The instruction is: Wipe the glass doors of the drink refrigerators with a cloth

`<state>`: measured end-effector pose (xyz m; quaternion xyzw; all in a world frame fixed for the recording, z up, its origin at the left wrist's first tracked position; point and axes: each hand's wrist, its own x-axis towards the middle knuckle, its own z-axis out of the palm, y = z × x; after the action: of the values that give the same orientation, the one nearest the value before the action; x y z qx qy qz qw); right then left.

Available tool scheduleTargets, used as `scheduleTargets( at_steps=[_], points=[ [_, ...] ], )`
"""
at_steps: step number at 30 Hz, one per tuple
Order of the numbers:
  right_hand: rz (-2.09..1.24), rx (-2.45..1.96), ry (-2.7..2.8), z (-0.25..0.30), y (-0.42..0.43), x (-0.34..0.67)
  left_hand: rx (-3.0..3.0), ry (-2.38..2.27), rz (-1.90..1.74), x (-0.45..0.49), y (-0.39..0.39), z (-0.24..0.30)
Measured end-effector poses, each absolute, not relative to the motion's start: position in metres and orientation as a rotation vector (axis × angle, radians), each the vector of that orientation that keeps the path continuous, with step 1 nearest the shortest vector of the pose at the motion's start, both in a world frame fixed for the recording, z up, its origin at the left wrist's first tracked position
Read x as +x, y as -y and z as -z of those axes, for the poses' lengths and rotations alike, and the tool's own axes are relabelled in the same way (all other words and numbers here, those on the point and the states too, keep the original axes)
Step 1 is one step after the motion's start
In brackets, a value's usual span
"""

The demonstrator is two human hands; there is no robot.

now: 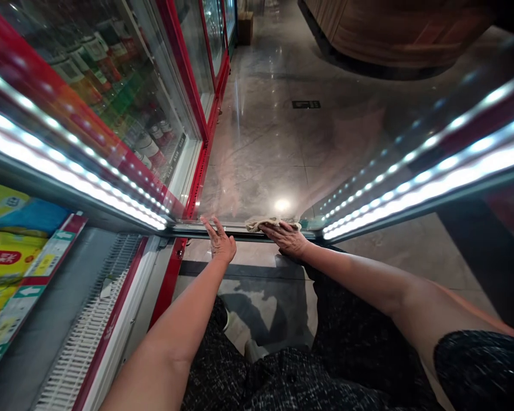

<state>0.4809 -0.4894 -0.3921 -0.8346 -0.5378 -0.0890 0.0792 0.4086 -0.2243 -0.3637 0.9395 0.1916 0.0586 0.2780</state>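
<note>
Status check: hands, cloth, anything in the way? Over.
Left hand flat on bottom edge of glass door. Right hand flat on cloth, pressing it to that edge. Cooler shelf at left, apart from both hands.

— How many hands?
— Two: one left hand (220, 242), one right hand (288, 238).
— Cloths?
— One cloth (268, 223), on one glass door (257, 148).
— Farther off?
— One dark grate (306, 104), one brown box (245, 27). The bottles (152, 145) are too blurred to count.
</note>
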Motion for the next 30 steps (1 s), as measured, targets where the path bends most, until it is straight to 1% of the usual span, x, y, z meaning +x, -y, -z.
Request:
scheduleTargets(
  at_steps=[4,8,11,14,17,21,24,27,30],
  points=[
    [0.299,-2.555,1.524,0.403,0.503,0.473,2.510,-0.545,-0.148,0.413,0.229,0.362],
    [0.279,-2.503,1.674,0.412,0.510,0.477,2.508,-0.546,-0.128,0.412,0.233,0.360],
    [0.287,-2.499,1.720,0.402,0.520,0.482,2.533,-0.489,-0.162,0.409,0.235,0.360],
    [0.304,-2.569,1.637,0.392,0.533,0.482,2.594,-0.369,-0.185,0.408,0.238,0.360],
    [0.320,-2.621,1.570,0.394,0.542,0.478,2.630,-0.307,-0.166,0.408,0.240,0.359],
    [0.225,-2.601,1.688,0.396,0.549,0.479,2.638,-0.309,-0.159,0.405,0.239,0.358],
    [0.184,-2.586,1.734,0.381,0.560,0.483,2.651,-0.300,-0.196,0.403,0.238,0.359],
    [0.243,-2.619,1.646,0.363,0.577,0.484,2.667,-0.250,-0.262,0.402,0.238,0.363],
    [0.268,-2.627,1.612,0.357,0.592,0.484,2.697,-0.161,-0.305,0.402,0.239,0.372]
  ],
)
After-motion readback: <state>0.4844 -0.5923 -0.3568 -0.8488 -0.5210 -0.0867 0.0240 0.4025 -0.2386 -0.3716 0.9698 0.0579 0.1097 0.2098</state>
